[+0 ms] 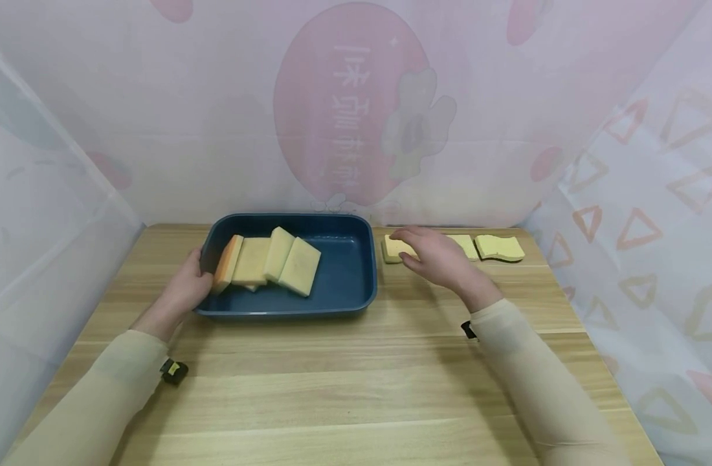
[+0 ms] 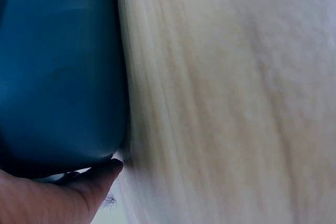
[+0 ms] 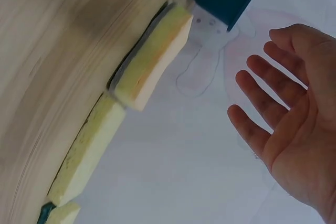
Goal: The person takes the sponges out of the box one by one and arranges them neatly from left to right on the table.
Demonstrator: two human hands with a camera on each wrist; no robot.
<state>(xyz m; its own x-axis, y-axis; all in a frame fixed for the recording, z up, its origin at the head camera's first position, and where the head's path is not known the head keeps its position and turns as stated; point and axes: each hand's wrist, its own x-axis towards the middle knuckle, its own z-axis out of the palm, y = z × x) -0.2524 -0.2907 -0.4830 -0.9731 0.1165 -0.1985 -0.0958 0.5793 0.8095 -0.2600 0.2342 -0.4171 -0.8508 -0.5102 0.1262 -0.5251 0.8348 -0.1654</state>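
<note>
A dark blue tray [image 1: 344, 272] stands against the back wall, with several pale yellow sponges [image 1: 300, 266] leaning and overlapping in its left half; one at the far left shows an orange side. My left hand [image 1: 188, 281] grips the tray's left end; the left wrist view shows fingers at its lower corner. My right hand [image 1: 440, 259] hovers over a row of yellow sponges right of the tray, fingers spread and loosely bent, holding nothing. The sponge nearest the tray [image 3: 152, 59] has a dark grey underside. Beyond it lie more sponges [image 1: 500, 248], partly hidden by the hand.
The wood-grain table [image 1: 333, 388] is bounded by patterned cloth walls [image 1: 362, 116] at the back and both sides. Small dark devices [image 1: 173, 371] are strapped at the wrists over pale sleeves.
</note>
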